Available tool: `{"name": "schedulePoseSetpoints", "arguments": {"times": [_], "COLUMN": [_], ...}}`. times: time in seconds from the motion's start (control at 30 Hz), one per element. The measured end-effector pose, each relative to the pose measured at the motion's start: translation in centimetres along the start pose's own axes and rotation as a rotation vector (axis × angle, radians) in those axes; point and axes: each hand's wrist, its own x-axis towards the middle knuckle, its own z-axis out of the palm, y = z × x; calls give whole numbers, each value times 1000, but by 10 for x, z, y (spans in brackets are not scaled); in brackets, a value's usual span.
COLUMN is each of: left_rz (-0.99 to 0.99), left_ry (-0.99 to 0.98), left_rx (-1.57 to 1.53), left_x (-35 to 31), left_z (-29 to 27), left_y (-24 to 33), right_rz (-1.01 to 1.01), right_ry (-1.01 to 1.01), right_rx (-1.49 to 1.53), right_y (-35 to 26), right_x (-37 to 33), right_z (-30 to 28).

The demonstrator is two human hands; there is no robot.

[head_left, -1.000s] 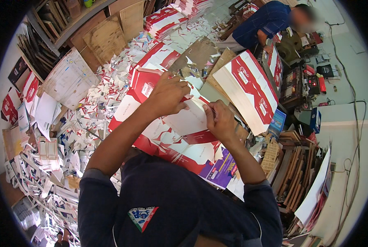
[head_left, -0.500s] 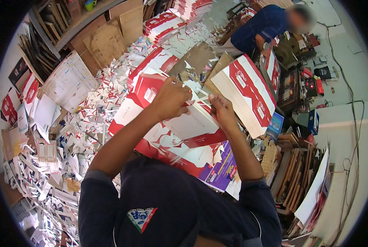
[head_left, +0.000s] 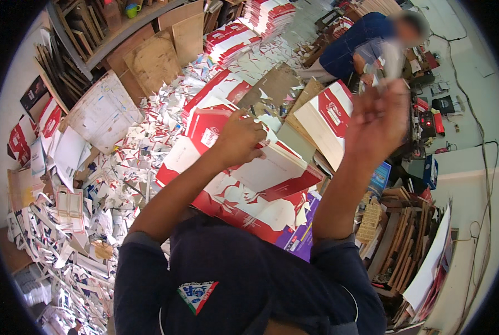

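Note:
My left hand (head_left: 238, 139) grips the upper edge of a thick bundle of red-and-white printed card sheets (head_left: 269, 172), its fingers curled over the edge. The bundle stands tilted on more printed sheets (head_left: 260, 215) in front of me. Raised to the right, well apart from the bundle, is my right hand (head_left: 376, 120), its fingers smeared by motion. A blurred whitish shape (head_left: 393, 58) shows just above its fingertips; whether the hand holds it I cannot tell.
Another red-and-white stack (head_left: 324, 120) lies on boards to the right. A co-worker in a blue shirt (head_left: 355, 42) bends over a machine beyond it. Paper offcuts (head_left: 124, 190) cover the floor at left. Wooden boards (head_left: 400, 240) stand at lower right, and printed stacks (head_left: 232, 42) at the back.
My right hand has moved from beside the bundle, where it pulled at thin white strips, up and to the right. My left hand stays on the bundle. The view has shifted slightly.

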Motion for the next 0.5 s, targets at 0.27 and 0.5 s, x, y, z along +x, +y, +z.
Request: {"name": "schedulePoseSetpoints", "arguments": {"times": [0.27,0.5], "left_rz": [-20,-12], "left_ry": [22,-28], "left_rx": [29,-34], "left_x": [-13,-14], "left_z": [-5,-3], "left_y": [-6,1], "right_rz": [451,1110], "right_ry": [-639,-644], "right_rx": [-886,-582], "right_y": [130,99], "right_x": [-12,-97], "right_z": [3,-120]}}
